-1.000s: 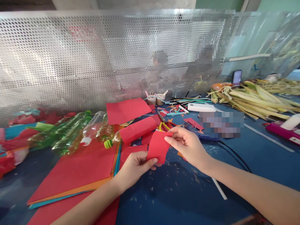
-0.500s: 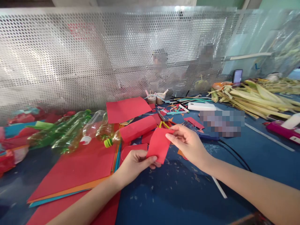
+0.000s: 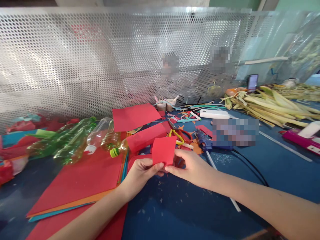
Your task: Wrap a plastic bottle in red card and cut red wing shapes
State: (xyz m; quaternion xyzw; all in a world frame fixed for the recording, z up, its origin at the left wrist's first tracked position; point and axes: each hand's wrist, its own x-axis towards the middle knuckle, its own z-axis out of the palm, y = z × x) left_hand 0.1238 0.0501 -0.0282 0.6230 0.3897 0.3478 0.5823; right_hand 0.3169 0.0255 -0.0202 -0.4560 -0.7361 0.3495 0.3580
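A small red sheet (image 3: 163, 150) stands nearly upright between both hands. My left hand (image 3: 143, 171) pinches its lower left edge, thumb in front. My right hand (image 3: 188, 166) grips its lower right corner, the other fingers curled behind. Just beyond are yellow-handled scissors (image 3: 177, 136) and a bottle wrapped in red (image 3: 147, 136) with a yellow-green cap. To the right of the scissors lies a blue glue gun (image 3: 204, 141) with a white stick in it.
Stacked coloured sheets (image 3: 82, 180) and plastic bottles (image 3: 75, 143) occupy the left. A flat red sheet (image 3: 136, 116), paper scraps and a white tool (image 3: 214, 114) lie farther back. Dried husks (image 3: 275, 103) are at the right. A perforated metal screen (image 3: 100, 66) stands behind; people show through it.
My right hand has moved down and left from the sheet's upper right corner to its lower right corner. The sheet has turned more upright, and the scissors and glue gun are less covered.
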